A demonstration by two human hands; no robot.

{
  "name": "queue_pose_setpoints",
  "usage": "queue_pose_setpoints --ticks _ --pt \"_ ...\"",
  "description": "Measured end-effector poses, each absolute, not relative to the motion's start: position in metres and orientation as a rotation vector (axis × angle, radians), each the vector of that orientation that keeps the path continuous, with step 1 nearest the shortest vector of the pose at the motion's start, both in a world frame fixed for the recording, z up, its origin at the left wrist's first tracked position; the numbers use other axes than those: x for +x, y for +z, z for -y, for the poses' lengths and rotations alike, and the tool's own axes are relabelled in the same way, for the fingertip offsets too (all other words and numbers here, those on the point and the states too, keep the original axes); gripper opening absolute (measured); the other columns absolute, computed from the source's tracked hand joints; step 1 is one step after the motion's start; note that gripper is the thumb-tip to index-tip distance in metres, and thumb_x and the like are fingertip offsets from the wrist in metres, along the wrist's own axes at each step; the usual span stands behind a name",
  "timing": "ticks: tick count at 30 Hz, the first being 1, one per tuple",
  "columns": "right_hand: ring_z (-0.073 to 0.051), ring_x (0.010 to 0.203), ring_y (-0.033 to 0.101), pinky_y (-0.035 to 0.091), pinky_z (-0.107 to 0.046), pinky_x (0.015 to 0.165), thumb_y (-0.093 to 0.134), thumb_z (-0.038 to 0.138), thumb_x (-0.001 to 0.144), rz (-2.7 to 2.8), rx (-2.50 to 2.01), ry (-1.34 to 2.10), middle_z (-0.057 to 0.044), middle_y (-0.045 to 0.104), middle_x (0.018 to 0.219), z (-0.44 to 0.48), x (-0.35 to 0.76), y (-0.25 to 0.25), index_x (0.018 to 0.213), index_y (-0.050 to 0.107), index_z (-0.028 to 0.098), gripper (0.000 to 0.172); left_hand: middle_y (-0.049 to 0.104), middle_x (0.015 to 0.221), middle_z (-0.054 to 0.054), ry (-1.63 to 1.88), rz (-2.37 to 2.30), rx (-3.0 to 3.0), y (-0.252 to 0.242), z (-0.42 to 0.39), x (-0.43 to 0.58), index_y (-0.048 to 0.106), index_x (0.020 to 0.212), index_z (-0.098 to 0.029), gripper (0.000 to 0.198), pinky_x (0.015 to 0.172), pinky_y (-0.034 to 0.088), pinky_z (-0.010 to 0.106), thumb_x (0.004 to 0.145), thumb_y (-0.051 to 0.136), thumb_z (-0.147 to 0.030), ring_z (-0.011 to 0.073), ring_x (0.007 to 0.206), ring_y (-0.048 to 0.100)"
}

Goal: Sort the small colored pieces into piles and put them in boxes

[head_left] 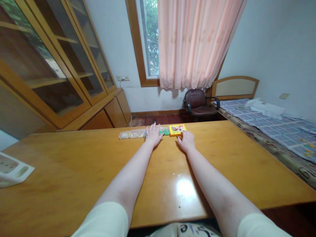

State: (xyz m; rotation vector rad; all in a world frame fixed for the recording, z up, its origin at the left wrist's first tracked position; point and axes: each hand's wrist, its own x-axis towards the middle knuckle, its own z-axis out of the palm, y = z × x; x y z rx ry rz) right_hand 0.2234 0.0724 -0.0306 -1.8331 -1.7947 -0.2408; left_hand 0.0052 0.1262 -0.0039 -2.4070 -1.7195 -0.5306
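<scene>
A row of small clear plastic boxes (137, 134) lies along the far edge of the wooden table, one with pale pieces inside. Another clear box with green pieces (165, 131) continues the row. At its right end lies a flat yellow box (177, 129) with a printed picture on top. My left hand (153, 135) rests flat over the middle of the row, fingers spread, hiding part of the boxes. My right hand (187, 141) is at the yellow box's front right corner. Its thumb stands apart from the fingers, and the fingers touch the box's edge.
The wide wooden table (98, 171) reaches from my lap to the row. A white plastic object (14, 169) is at its left edge. Beyond are a glass-door cabinet (71, 59), a brown armchair (198, 100) and a bed (266, 121) on the right.
</scene>
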Motion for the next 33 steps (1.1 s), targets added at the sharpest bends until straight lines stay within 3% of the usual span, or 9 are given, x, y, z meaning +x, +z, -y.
queue_pose_setpoints --ticks 3,8,13,16,21,25,29,33 --pt "-0.028 0.118 0.042 0.023 -0.040 0.101 0.047 0.038 0.086 1.776 -1.863 -0.205 -0.016 0.053 0.129 -0.076 0.223 -0.034 0.123 0.051 0.009 0.048 0.019 0.153 0.016 -0.313 1.787 -2.469 -0.006 -0.146 0.016 0.025 0.146 -0.021 0.072 0.108 -0.001 0.062 0.085 0.045 -0.053 0.0342 0.141 0.014" --pt "-0.027 0.123 0.040 0.014 -0.043 0.108 0.044 0.038 0.088 1.748 -1.938 -0.119 -0.015 0.051 0.134 -0.083 0.224 -0.038 0.126 0.051 0.009 0.048 0.034 0.148 0.013 -0.112 1.593 -2.659 -0.014 -0.160 0.015 0.029 0.144 -0.024 0.067 0.106 -0.007 0.064 0.085 0.049 -0.049 0.0334 0.141 0.013" --pt "-0.026 0.123 0.042 0.014 -0.043 0.109 0.042 0.035 0.090 1.747 -1.943 -0.054 -0.014 0.055 0.129 -0.083 0.224 -0.038 0.123 0.054 0.010 0.043 0.048 0.134 0.015 -0.163 1.538 -2.674 0.002 -0.162 0.004 0.040 0.137 -0.023 0.057 0.108 0.000 0.063 0.084 0.056 -0.040 0.0322 0.132 0.034" --pt "-0.026 0.121 0.045 0.019 -0.042 0.108 0.043 0.035 0.091 1.742 -1.917 -0.044 -0.014 0.056 0.128 -0.082 0.225 -0.036 0.122 0.055 0.010 0.042 0.049 0.130 0.013 -0.342 1.580 -2.671 0.021 -0.163 0.006 0.037 0.137 -0.025 0.054 0.109 0.008 0.062 0.086 0.053 -0.038 0.0283 0.125 0.043" --pt "-0.026 0.121 0.046 0.023 -0.040 0.107 0.041 0.036 0.092 1.682 -1.885 -0.003 -0.017 0.054 0.130 -0.084 0.226 -0.037 0.129 0.048 0.006 0.048 0.046 0.133 0.010 -0.576 1.532 -2.698 0.023 -0.159 0.047 0.038 0.135 -0.027 0.053 0.111 0.016 0.055 0.085 0.056 -0.035 0.0263 0.126 0.041" --pt "-0.026 0.131 0.036 0.019 -0.040 0.110 0.040 0.037 0.092 1.602 -1.899 -0.008 -0.020 0.042 0.141 -0.085 0.227 -0.039 0.138 0.035 0.002 0.059 0.047 0.134 0.009 -0.653 1.457 -2.774 0.003 -0.155 0.084 0.042 0.132 -0.023 0.050 0.112 0.020 0.048 0.084 0.057 -0.030 0.0239 0.127 0.040" --pt "-0.024 0.135 0.030 0.020 -0.039 0.110 0.038 0.042 0.092 1.652 -1.884 -0.007 -0.016 0.030 0.148 -0.083 0.226 -0.036 0.143 0.029 0.007 0.062 0.045 0.138 0.011 -0.676 1.489 -2.804 -0.009 -0.157 0.103 0.044 0.132 -0.019 0.050 0.111 0.025 0.042 0.084 0.058 -0.027 0.0230 0.131 0.037" --pt "-0.024 0.135 0.031 0.019 -0.041 0.111 0.034 0.042 0.094 1.738 -1.918 0.068 -0.013 0.031 0.149 -0.081 0.225 -0.031 0.143 0.033 0.013 0.057 0.032 0.149 0.012 -0.534 1.562 -2.808 -0.009 -0.156 0.103 0.037 0.139 -0.020 0.057 0.113 0.019 0.048 0.086 0.054 -0.032 0.0263 0.138 0.026"
